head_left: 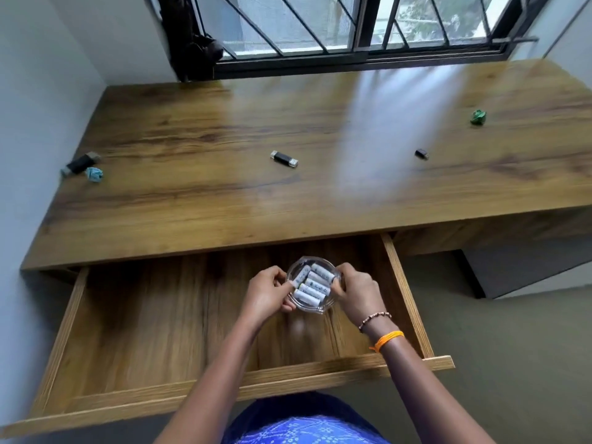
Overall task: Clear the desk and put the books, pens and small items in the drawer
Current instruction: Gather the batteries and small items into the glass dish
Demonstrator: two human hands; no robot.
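Both hands, left hand (267, 293) and right hand (355, 291), grip opposite sides of the clear glass dish (312, 285) of white batteries (312, 283) over the open wooden drawer (153, 318), apparently setting it down; release looks next.

Glossy wood-grain desk (224, 129); clear glass dish (312, 307).

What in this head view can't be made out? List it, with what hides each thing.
- Glass dish: whether it rests on the drawer floor or is held above it; the left hand and right hand cover its sides.
- Batteries: label print too small and blurred.
- Small black item: too small to identify.
- Drawer's near-left corner: cut off by the frame edge.
- Dark thing hanging by the window: too dark to identify.
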